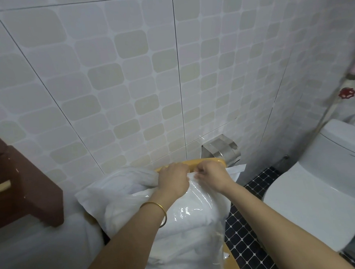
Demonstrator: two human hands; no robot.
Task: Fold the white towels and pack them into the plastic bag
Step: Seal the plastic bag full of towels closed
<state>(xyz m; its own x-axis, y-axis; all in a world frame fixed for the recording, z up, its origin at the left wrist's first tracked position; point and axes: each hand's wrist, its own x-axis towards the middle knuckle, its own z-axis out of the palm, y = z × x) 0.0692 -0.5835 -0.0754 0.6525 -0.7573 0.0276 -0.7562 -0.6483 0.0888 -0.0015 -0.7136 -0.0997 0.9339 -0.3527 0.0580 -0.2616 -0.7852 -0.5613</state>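
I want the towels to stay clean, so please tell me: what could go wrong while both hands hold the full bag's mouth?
1. The plastic bag looks packed tight with white towels; pulling its thin film where the left hand and right hand pinch it may tear it.
2. The bag rests on a yellow stool beside the dark tiled floor; it might tip off and land there.

Both forearms are extended over the plastic bag point(196, 210). Its far edge is gripped by the left hand point(172, 180) and pinched by the right hand point(212, 176), knuckles up, held close together.
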